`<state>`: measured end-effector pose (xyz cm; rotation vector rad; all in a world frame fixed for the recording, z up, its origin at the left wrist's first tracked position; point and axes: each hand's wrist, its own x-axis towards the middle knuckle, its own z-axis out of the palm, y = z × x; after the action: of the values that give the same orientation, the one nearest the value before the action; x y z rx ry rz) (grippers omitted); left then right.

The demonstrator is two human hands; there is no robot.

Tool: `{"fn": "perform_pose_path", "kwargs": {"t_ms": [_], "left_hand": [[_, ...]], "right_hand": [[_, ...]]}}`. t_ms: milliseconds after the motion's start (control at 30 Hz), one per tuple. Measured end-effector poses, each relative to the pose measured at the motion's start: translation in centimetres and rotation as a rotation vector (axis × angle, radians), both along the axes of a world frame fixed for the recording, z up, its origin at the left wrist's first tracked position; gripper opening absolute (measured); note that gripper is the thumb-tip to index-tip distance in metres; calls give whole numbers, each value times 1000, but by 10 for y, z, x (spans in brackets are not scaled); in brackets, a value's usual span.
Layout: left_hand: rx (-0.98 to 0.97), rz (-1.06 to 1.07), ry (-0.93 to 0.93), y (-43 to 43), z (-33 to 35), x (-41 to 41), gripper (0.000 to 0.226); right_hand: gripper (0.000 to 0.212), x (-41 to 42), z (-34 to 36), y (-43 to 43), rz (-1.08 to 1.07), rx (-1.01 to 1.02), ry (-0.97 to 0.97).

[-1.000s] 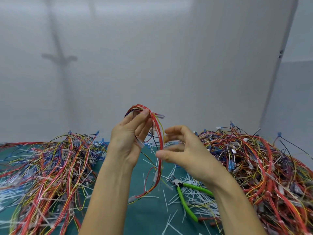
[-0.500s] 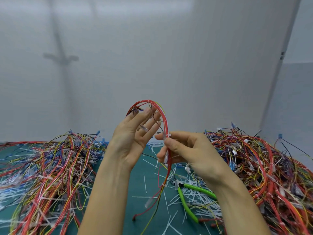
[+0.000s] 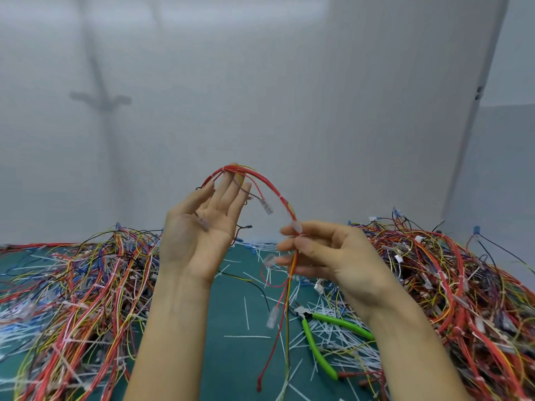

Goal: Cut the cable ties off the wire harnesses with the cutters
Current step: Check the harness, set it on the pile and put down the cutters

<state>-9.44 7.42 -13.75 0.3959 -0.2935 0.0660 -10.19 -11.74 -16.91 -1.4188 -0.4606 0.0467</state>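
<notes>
I hold a red and yellow wire harness [image 3: 269, 189] up in front of me. It arches over the fingertips of my left hand [image 3: 202, 227], whose palm faces me with the fingers spread. My right hand [image 3: 324, 253] pinches the harness lower down, at a white cable tie. Loose ends with clear connectors hang toward the mat. The green-handled cutters [image 3: 321, 337] lie on the mat below my right wrist, held by no hand.
A big tangle of harnesses [image 3: 72, 299] covers the left of the green mat [image 3: 234, 369], and another pile [image 3: 451, 285] fills the right. Cut white tie pieces [image 3: 341, 348] litter the mat around the cutters. A grey wall stands behind.
My left hand has opened out flat with the harness now draped over its fingertips. The harness has risen and stretched, and my right hand has slid down along it.
</notes>
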Motion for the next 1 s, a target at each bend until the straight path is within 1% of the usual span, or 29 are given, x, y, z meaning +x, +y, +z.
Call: {"fn": "perform_pose_path", "kwargs": {"t_ms": [67, 200, 267, 333, 433, 533, 600, 667, 767, 867, 933, 1000], "left_hand": [[-45, -30, 15, 3, -3, 1, 69], [-119, -150, 46, 8, -7, 4, 66], [-131, -197, 74, 8, -10, 6, 60], [-87, -194, 119, 8, -12, 9, 47], [-36, -112, 251, 7, -17, 15, 34], [-17, -40, 378, 6, -19, 19, 29], [6, -5, 402, 5, -20, 22, 26], [44, 6, 393, 5, -20, 24, 22], [145, 56, 350, 6, -22, 25, 22], [256, 138, 307, 5, -25, 27, 33], [296, 195, 296, 2, -26, 28, 29], [324, 235, 308, 0, -26, 28, 27]], "right_hand": [[19, 2, 1, -1, -60, 110, 19], [20, 6, 2, -3, -121, 280, 52], [19, 7, 2, -4, -133, 350, 63], [23, 8, 3, -6, -144, 406, 66], [28, 10, 4, -11, -166, 455, 58], [23, 10, 5, -15, -179, 458, 46], [20, 10, 5, -16, -201, 426, 35], [20, 9, 3, -17, -252, 324, 11], [26, 12, -2, -13, -377, 30, 2], [28, 19, -9, -9, -518, -272, -49], [40, 18, -8, -5, -558, -339, -89], [58, 13, -4, -2, -581, -348, -142]]}}
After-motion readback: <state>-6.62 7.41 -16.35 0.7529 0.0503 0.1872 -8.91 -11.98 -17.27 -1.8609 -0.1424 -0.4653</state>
